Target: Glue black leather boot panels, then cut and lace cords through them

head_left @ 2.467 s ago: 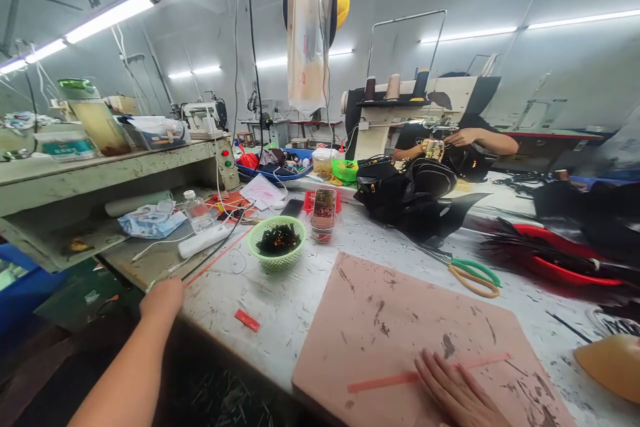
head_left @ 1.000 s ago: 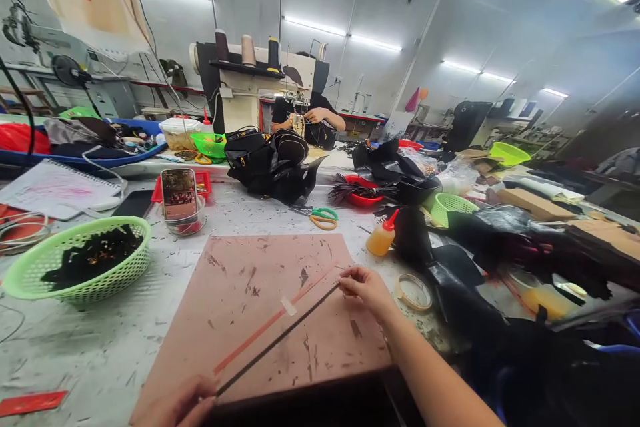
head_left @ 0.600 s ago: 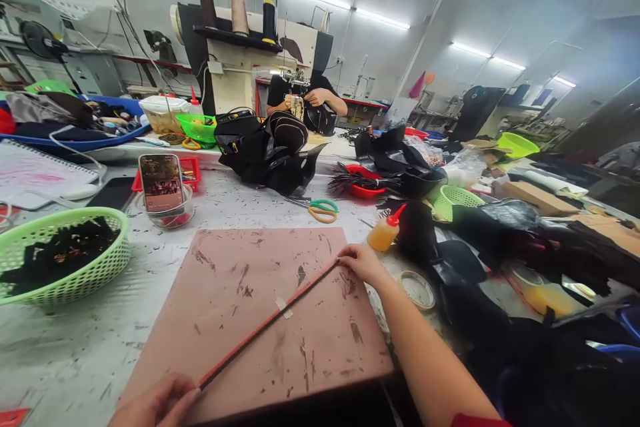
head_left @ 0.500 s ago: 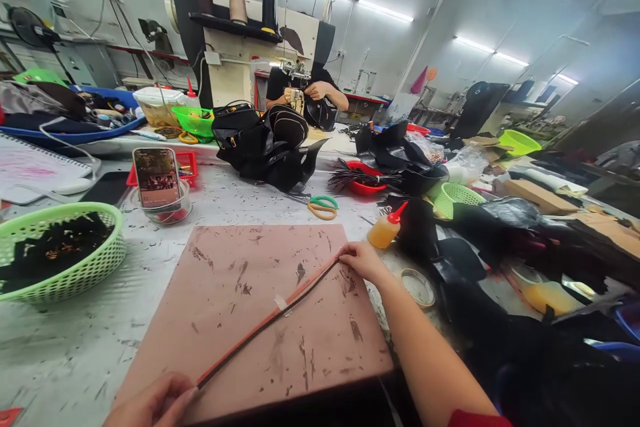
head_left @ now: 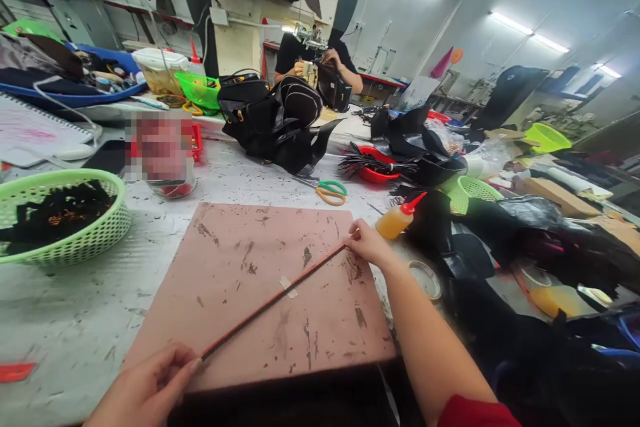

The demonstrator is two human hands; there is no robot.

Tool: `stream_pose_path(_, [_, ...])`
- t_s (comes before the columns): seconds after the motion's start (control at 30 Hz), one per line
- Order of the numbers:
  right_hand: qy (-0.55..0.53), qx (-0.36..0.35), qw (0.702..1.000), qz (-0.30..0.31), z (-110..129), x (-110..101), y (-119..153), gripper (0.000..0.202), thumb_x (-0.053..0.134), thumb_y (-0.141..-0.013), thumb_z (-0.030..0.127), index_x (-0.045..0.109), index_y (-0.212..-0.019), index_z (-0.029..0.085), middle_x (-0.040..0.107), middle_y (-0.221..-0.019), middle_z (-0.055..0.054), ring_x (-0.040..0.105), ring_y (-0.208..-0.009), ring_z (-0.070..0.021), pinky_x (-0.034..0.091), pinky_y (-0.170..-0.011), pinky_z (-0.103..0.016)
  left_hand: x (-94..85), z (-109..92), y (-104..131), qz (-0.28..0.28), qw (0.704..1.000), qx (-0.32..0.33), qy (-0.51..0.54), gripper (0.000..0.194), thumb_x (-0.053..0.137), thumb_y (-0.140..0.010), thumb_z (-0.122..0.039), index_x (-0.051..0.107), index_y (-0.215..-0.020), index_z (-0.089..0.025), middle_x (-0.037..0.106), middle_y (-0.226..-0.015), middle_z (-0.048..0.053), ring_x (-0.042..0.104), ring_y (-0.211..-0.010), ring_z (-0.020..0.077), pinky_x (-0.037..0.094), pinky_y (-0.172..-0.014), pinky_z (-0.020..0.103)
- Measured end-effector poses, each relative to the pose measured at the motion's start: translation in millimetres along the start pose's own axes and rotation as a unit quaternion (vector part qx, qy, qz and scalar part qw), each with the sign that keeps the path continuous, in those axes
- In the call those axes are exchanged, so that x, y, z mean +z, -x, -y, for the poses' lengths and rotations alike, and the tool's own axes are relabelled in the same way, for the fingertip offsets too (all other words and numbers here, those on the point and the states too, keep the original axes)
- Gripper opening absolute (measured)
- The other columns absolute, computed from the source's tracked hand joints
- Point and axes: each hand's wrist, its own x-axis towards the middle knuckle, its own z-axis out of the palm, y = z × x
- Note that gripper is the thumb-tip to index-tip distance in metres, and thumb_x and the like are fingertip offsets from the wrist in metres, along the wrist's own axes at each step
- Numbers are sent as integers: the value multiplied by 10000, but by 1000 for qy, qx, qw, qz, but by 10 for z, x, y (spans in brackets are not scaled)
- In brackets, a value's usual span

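Note:
A long, thin strip, black with a reddish-orange line along it, runs straight and diagonally over a stained pinkish-brown board. My left hand pinches its near end between thumb and fingers at the board's lower left. At the far right corner, the fingertips of my right hand close on the other end. A small pale piece like tape shows at the middle of the strip. Whether the strip touches the board along its length, I cannot tell.
Right of the board are a glue bottle with a red tip and a tape roll. Scissors lie beyond it. A green basket stands left. Black bags lie ahead, and a person works at a sewing machine.
The view has shifted, so the bench appears higher and further right. The strip's red and black lines, slightly apart before, now lie close together. Both hands keep their hold on the ends.

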Motion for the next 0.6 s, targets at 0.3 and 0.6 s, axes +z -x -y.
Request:
stream_pose_path(0.3, [38,25,999,8,-61,23,65,170,574,-641,171,424,-713,209,521,-607,27,505,-570,-132,365,-540,-244,47,-144,202,-68,993,57,-77,212,437,-677,-362,545,-613,-192,474,-505,-39,443,-497,137,330,-492,236])
stream_pose_path(0.6, [59,30,998,-15,-25,-7,111,155,604,-597,202,462,-658,207,552,-600,11,524,-577,-157,375,-534,-261,121,-118,250,-91,990,54,-89,149,443,-683,-305,516,-601,-204,467,-519,-41,432,-506,139,312,-495,238])
